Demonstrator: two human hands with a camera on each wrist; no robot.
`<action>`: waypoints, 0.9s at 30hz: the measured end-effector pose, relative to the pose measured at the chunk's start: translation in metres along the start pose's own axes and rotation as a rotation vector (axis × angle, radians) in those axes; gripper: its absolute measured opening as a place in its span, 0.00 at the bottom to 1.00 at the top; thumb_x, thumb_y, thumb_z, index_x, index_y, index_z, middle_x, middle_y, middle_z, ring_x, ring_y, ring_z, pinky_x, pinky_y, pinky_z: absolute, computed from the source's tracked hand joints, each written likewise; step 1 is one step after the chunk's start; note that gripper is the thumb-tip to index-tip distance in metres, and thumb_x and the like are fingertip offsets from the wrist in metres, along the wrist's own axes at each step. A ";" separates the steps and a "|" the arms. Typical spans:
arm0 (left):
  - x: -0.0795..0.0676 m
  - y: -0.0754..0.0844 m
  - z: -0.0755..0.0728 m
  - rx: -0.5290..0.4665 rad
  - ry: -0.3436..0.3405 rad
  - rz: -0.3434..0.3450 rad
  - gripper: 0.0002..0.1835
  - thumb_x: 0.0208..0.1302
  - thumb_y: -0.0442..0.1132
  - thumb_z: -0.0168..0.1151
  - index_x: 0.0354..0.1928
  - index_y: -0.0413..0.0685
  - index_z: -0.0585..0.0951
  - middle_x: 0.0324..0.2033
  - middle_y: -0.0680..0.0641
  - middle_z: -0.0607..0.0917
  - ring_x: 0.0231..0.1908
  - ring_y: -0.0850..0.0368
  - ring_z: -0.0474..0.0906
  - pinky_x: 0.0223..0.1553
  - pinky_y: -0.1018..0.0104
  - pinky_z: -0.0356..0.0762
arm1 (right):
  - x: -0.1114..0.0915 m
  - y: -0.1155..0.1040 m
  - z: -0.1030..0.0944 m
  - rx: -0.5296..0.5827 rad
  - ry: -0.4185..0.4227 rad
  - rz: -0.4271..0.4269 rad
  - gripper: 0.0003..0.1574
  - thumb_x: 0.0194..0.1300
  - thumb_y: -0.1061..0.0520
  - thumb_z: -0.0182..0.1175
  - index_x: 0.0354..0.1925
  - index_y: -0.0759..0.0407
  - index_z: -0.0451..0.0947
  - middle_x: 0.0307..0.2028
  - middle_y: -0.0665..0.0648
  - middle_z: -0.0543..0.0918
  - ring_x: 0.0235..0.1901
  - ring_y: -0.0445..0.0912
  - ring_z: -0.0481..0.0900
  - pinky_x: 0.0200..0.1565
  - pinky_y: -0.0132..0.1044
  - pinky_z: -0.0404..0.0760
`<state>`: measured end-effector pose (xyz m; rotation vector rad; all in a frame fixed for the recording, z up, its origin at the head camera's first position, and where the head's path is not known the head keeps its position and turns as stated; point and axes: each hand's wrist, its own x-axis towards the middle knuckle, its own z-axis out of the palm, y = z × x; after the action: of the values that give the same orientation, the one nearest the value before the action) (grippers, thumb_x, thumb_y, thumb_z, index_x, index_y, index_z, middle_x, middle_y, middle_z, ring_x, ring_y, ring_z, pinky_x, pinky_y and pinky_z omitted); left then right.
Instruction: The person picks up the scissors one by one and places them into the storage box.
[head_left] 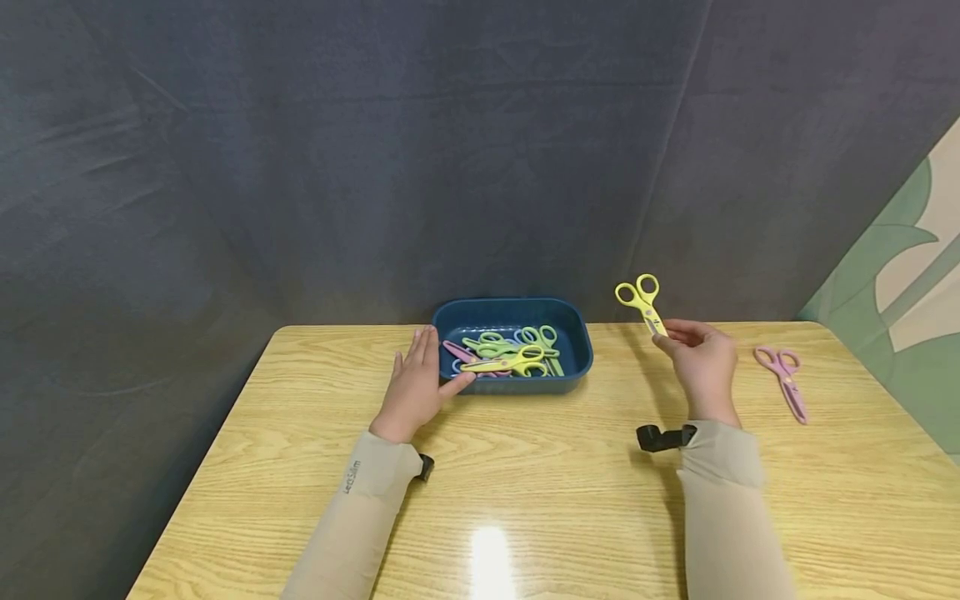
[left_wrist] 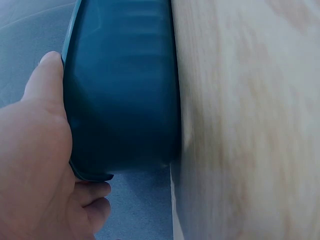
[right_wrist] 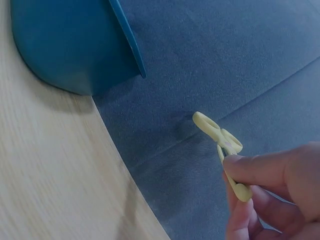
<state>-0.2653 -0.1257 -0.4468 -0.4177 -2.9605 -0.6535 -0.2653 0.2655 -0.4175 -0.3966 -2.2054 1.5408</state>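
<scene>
A pair of yellow scissors point(head_left: 647, 310) is pinched by its blade end between the thumb and fingers of my right hand point(head_left: 703, 367). Its handle loops point up and away, raised over the table's back edge to the right of the bin. My left hand point(head_left: 414, 385) rests with straight fingers against the left end of the dark blue bin point(head_left: 570, 379); the thumb lies along its front rim. Inside the bin lie several scissors, with another yellow pair point(head_left: 506, 364) on top of green, pink and blue ones. The left wrist view shows the palm beside the bin's wall point(left_wrist: 120, 90).
Pink scissors point(head_left: 783, 383) lie on the wooden table point(head_left: 570, 492) to the right of my right hand. A dark cloth point(head_left: 480, 167) hangs behind the table's back edge. A green and beige leaf-patterned surface point(head_left: 915, 333) borders the right side.
</scene>
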 end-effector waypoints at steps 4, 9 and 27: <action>0.000 0.000 0.001 -0.003 0.001 0.002 0.55 0.71 0.68 0.53 0.80 0.35 0.44 0.79 0.35 0.48 0.79 0.43 0.38 0.74 0.36 0.41 | -0.003 -0.003 0.003 0.015 -0.011 -0.001 0.22 0.62 0.65 0.70 0.55 0.71 0.82 0.23 0.30 0.79 0.28 0.25 0.79 0.34 0.19 0.78; -0.002 -0.001 0.001 -0.013 0.002 -0.004 0.55 0.70 0.68 0.53 0.80 0.35 0.44 0.79 0.35 0.47 0.79 0.44 0.38 0.74 0.36 0.41 | -0.007 -0.008 0.008 0.038 -0.035 -0.014 0.22 0.62 0.65 0.70 0.54 0.71 0.83 0.24 0.31 0.80 0.29 0.26 0.80 0.35 0.19 0.78; 0.000 0.001 0.000 -0.009 0.001 -0.001 0.55 0.71 0.68 0.53 0.80 0.35 0.44 0.79 0.35 0.47 0.79 0.43 0.38 0.74 0.36 0.41 | -0.018 -0.026 0.028 0.000 -0.092 -0.121 0.18 0.61 0.66 0.71 0.50 0.72 0.85 0.30 0.44 0.85 0.29 0.26 0.79 0.34 0.19 0.78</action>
<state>-0.2648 -0.1248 -0.4464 -0.4171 -2.9583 -0.6676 -0.2634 0.2257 -0.4047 -0.1914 -2.2540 1.5228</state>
